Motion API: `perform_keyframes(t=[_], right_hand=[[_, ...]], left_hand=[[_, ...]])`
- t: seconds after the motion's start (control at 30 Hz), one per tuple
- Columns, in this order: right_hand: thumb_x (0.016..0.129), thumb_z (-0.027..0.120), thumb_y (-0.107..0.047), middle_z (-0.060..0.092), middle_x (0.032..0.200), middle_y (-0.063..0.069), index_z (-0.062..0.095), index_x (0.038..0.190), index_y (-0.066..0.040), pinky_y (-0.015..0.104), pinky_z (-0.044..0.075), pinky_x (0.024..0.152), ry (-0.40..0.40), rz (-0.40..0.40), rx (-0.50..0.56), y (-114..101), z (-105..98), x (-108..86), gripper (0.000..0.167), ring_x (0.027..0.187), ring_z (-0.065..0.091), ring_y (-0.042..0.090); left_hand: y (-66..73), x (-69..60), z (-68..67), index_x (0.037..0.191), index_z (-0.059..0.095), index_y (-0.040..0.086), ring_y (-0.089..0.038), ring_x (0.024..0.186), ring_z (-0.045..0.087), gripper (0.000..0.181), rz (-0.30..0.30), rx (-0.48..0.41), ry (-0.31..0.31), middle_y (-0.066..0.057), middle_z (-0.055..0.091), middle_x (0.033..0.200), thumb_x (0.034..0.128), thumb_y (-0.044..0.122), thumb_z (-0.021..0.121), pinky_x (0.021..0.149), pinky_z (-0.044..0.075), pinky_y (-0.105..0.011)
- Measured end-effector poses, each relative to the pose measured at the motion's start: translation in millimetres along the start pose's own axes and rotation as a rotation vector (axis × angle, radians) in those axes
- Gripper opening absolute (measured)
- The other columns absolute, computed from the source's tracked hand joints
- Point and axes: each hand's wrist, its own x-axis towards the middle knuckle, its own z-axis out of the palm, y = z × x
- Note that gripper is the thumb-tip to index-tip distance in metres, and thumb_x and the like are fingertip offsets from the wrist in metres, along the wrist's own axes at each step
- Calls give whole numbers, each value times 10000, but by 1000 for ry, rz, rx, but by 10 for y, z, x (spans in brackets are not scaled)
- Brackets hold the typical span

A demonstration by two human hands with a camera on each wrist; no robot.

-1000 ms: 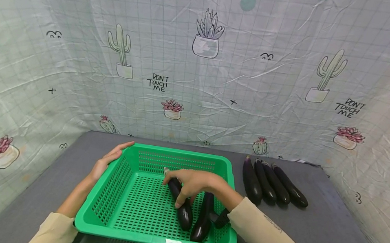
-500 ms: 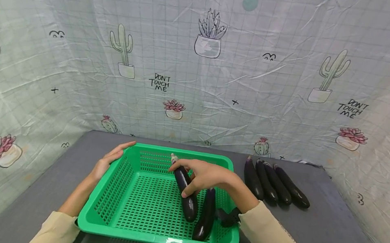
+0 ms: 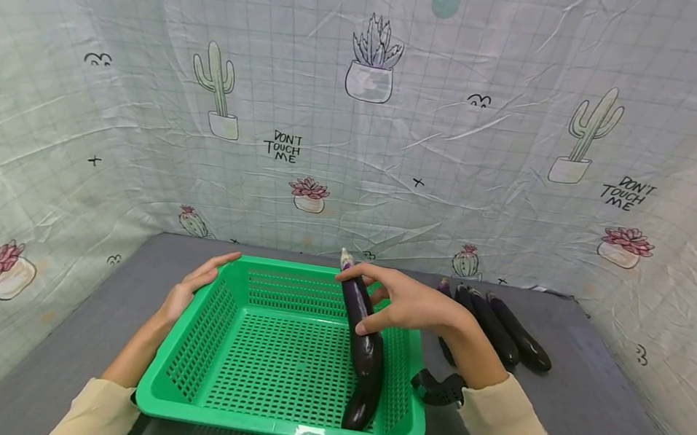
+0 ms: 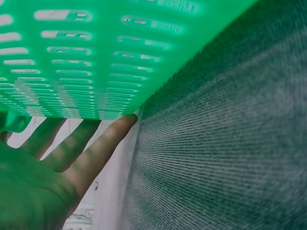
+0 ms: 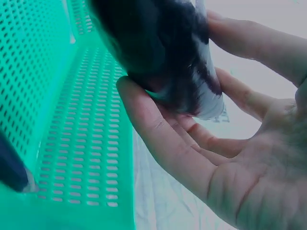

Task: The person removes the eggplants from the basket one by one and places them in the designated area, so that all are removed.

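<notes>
My right hand point(image 3: 410, 303) grips a dark purple eggplant point(image 3: 362, 315) by its upper part, raised over the right side of the green basket point(image 3: 274, 427). In the right wrist view my fingers and thumb point(image 5: 163, 139) wrap round that eggplant point(image 5: 158, 48). Below it another eggplant point(image 3: 364, 403) lies in the basket, partly hidden; its tip point(image 5: 14, 167) shows at the left of the right wrist view. My left hand point(image 3: 182, 295) rests along the basket's left side, and in the left wrist view its fingers point(image 4: 91, 158) spread straight against the basket wall point(image 4: 96, 52).
Several eggplants point(image 3: 518, 335) lie side by side on the grey table point(image 3: 585, 425) to the right of the basket, partly behind my right forearm. A patterned curtain point(image 3: 427, 125) hangs behind the table and along both sides.
My right hand has lifted the eggplant from the basket's floor and carried it up and to the right, above the other one. The left hand has stayed at the basket's side.
</notes>
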Motion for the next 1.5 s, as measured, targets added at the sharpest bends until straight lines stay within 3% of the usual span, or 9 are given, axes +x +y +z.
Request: perform_keyframes(t=[0.1, 0.2, 0.37, 0.67, 0.8, 1.03, 1.17, 1.3, 1.5], right_hand=[[890, 821, -197, 357, 1608, 50, 498, 1505, -339, 505, 530, 991, 24, 1, 30, 45, -43, -79, 709, 1404, 475, 385], [895, 812, -177, 389, 1576, 69, 476, 1528, -289, 509, 532, 997, 41, -35, 61, 105, -80, -152, 726, 1382, 492, 389], [927, 781, -163, 402, 1555, 129, 462, 1541, -238, 489, 559, 947, 104, -93, 133, 221, -132, -274, 696, 1363, 499, 428], [946, 770, -180, 446, 1547, 125, 488, 1504, -267, 489, 552, 959, 261, -165, 131, 444, -181, -448, 632, 1375, 498, 433], [937, 776, -147, 425, 1570, 128, 486, 1506, -249, 470, 563, 917, 305, -160, 148, 539, -223, -555, 647, 1400, 475, 450], [969, 744, -196, 327, 1634, 126, 454, 1539, -234, 662, 449, 1042, 376, -94, 86, 671, -329, -753, 641, 1462, 392, 474], [980, 730, -220, 272, 1662, 138, 454, 1545, -231, 705, 424, 1052, 421, -53, 73, 752, -380, -862, 628, 1483, 337, 502], [994, 708, -202, 311, 1644, 143, 449, 1548, -215, 631, 470, 1031, 451, -47, 86, 849, -419, -954, 611, 1447, 394, 470], [1013, 684, -176, 456, 1517, 126, 430, 1555, -203, 373, 537, 962, 500, -55, 111, 1001, -492, -1030, 600, 1295, 559, 179]], left_hand=[[-5, -2, 10, 1601, 273, -63, 65, 1399, 397, 522, 5, -41, -15, 14, 343, 1640, 1148, 188, 207, 1080, 348, -139], [-12, 1, 17, 1598, 276, -68, 85, 1403, 373, 519, 17, -38, -11, 66, 356, 1615, 1147, 178, 207, 1062, 317, -98], [-21, 8, 15, 1589, 290, -79, 109, 1409, 333, 517, 30, -18, -7, 171, 369, 1568, 1144, 168, 201, 1058, 282, -95], [-17, 12, 19, 1591, 267, -92, 84, 1411, 366, 517, 45, -52, -26, 100, 368, 1605, 1142, 153, 187, 1072, 314, -104], [-11, 17, 26, 1586, 284, -89, 103, 1412, 341, 518, 37, -28, -15, 158, 370, 1576, 1143, 162, 193, 1064, 287, -93], [-11, 28, 29, 1581, 294, -94, 109, 1413, 325, 517, 36, -12, -7, 154, 373, 1576, 1141, 163, 203, 1058, 273, -92], [-13, 28, 26, 1582, 295, -90, 109, 1418, 311, 518, 30, -14, -5, 139, 369, 1585, 1142, 170, 209, 1056, 267, -99], [-6, 23, 28, 1591, 294, -71, 106, 1415, 306, 518, 18, -19, -6, 146, 357, 1582, 1144, 176, 208, 1057, 272, -112], [16, 3, 39, 1600, 267, -70, 66, 1410, 355, 519, 12, -61, -7, 37, 338, 1625, 1147, 174, 201, 1066, 323, -114]])
